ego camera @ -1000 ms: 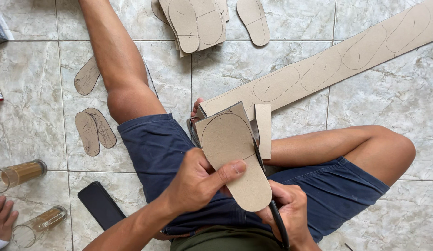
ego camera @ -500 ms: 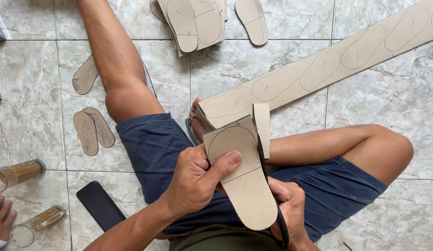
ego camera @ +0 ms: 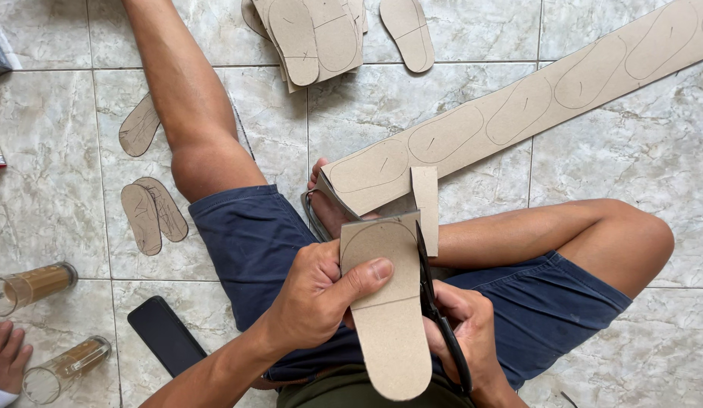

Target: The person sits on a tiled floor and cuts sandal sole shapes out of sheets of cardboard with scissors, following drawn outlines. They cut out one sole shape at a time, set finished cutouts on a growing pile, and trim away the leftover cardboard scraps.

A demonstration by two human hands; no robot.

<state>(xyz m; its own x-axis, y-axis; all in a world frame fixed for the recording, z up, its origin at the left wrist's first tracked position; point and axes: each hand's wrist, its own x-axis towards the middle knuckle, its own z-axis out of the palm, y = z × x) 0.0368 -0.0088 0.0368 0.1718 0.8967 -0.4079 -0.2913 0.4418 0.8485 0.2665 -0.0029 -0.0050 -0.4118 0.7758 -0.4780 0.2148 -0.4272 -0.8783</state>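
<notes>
Person sits on the tile floor [ego camera: 57, 166], one leg out toward 12 o'clock, the other folded across toward 3. Left hand [ego camera: 317, 298] pinches the cardboard sole cutout [ego camera: 385, 302] over the lap, thumb pressed flat across its face, fingers curled behind; the rounded end already cut free points to 6 o'clock, the uncut square end with a traced curve to 12. Right hand [ego camera: 465, 332] is closed around the handles of black scissors [ego camera: 434, 310], blades running up the piece's right edge at 3 o'clock; a narrow offcut strip [ego camera: 425, 208] stands off the board just above the blade tips. Judging by look: thin grey board, light, stiff enough to hold flat unsupported, will crease if bent hard, not slippery. Best grip looks like mid-width close to the cut line, as it is now, so the board doesn't flap. At 1 o'clock a long cardboard strip [ego camera: 518, 113] with traced sole outlines lies across the tiles, its near end resting on the foot. At 12, a stack of cut soles [ego camera: 314, 34]; at 9–10, more loose soles [ego camera: 151, 215]. At 8, a black phone [ego camera: 166, 336] and two glass jars [ego camera: 38, 283] lying down, with another person's hand [ego camera: 4, 355] at the frame edge.
</notes>
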